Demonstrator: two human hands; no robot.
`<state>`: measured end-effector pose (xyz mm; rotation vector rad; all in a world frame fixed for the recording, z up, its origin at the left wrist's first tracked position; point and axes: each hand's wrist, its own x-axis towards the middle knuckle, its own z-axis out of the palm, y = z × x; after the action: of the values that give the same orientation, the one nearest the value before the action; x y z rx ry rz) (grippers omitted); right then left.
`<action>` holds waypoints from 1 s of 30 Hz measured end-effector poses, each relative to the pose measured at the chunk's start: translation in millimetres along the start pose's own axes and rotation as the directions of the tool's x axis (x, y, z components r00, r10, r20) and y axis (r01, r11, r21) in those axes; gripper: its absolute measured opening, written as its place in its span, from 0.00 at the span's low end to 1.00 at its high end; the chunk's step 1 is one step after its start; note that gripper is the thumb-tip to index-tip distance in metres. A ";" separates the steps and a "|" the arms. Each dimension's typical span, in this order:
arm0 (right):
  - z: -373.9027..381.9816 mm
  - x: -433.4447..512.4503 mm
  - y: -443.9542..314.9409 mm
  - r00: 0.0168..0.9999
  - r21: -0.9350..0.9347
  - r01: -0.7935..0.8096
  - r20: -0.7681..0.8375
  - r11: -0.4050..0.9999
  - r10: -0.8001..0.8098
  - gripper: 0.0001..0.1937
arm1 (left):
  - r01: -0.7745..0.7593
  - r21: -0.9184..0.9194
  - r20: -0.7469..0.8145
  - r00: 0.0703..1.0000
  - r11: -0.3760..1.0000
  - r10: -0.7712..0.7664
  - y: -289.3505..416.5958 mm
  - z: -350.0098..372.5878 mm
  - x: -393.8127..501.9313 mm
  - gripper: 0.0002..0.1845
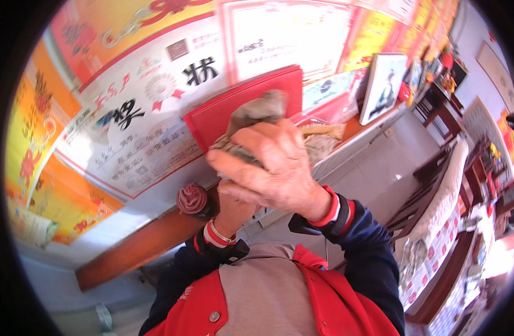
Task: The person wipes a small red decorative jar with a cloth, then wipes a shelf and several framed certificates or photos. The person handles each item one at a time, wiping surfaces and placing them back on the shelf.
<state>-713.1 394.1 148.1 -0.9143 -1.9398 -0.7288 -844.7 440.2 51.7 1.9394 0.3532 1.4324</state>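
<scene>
My right hand [274, 164] is closed around a crumpled greyish-brown cloth [261, 109], whose upper end sticks out above the fingers. Just behind the cloth, a red folder [282, 92] leans against the wall. My left hand [238, 212] is below and partly behind my right hand, close to the shelf. Its fingers are mostly covered, so whether it holds anything cannot be seen. A dark red rose-shaped ornament [192, 199] stands on the wooden shelf [143, 243] to the left of my left hand.
Award certificates [127, 122] with writing cover the wall. A framed picture [383, 88] stands farther right on the shelf, beyond a brown packet [322, 136] in clear plastic. At right is a wooden bench [412, 201] with a pale cover; tiled floor [362, 168] lies between.
</scene>
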 end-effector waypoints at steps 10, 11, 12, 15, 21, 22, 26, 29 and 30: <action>-32.1 -34.4 76.5 0.979 -0.262 -0.126 -0.188 0.957 0.078 0.19 | 0.266 -0.264 0.027 0.963 0.927 -0.269 18.8 -3.6 -4.9 0.12; -32.7 -39.6 83.5 0.971 -0.256 -0.183 -0.200 0.949 0.133 0.18 | 0.284 -0.300 0.020 0.956 0.911 -0.291 18.7 -1.6 -5.8 0.13; -34.0 -43.8 90.1 0.952 -0.201 -0.241 -0.237 0.949 0.192 0.17 | 0.298 -0.335 0.018 0.951 0.894 -0.310 18.6 1.7 -6.6 0.13; -41.8 -51.6 101.6 0.594 0.216 -0.692 -0.371 0.689 0.714 0.13 | 0.314 -0.393 0.009 0.941 0.864 -0.338 18.4 10.2 -7.6 0.13; -85.5 -51.4 95.8 0.485 0.385 -0.565 -0.562 0.730 0.671 0.13 | 0.301 -0.247 -0.006 0.950 0.921 -0.313 21.0 12.9 -4.3 0.11; -84.1 -49.1 91.1 0.496 0.434 -0.567 -0.499 0.700 0.711 0.12 | 0.325 -0.200 -0.003 0.943 0.924 -0.332 22.6 13.3 -5.1 0.11; -57.4 -43.6 60.9 0.807 0.026 -0.565 -0.193 0.825 0.558 0.12 | 0.297 -0.209 0.026 0.954 0.932 -0.298 25.1 19.5 -3.8 0.12; -33.6 -42.1 44.1 0.889 -0.039 -0.362 -0.314 0.931 0.332 0.13 | 0.222 -0.255 -0.053 0.969 0.941 -0.243 27.2 24.6 -0.9 0.12; -28.9 -41.8 41.9 0.886 -0.014 -0.366 -0.311 0.930 0.344 0.13 | 0.197 -0.230 -0.076 0.973 0.953 -0.219 29.7 25.3 -0.4 0.12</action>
<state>-650.6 382.3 131.2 -1.0964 -1.4309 -0.6788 -826.9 409.2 67.3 1.6058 0.4131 1.3717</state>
